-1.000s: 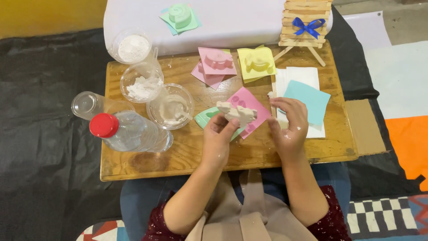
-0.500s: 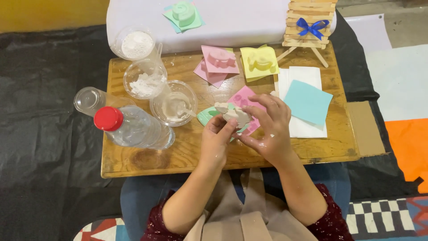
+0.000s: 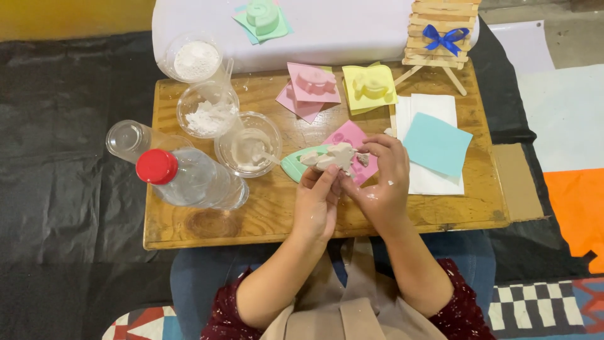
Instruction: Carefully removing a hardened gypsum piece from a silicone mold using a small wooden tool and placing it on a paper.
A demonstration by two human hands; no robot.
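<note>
A red-capped bottle [image 3: 189, 178] lies beside powder cups [image 3: 207, 110].

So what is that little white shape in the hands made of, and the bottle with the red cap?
The little shape, held by the left hand and right hand, looks like plaster or clay: chalky, matte off-white, with pale smears on the fingers. I can't tell which. The bottle looks like clear plastic: you can see through it, and its red cap is smooth and shiny.
</note>
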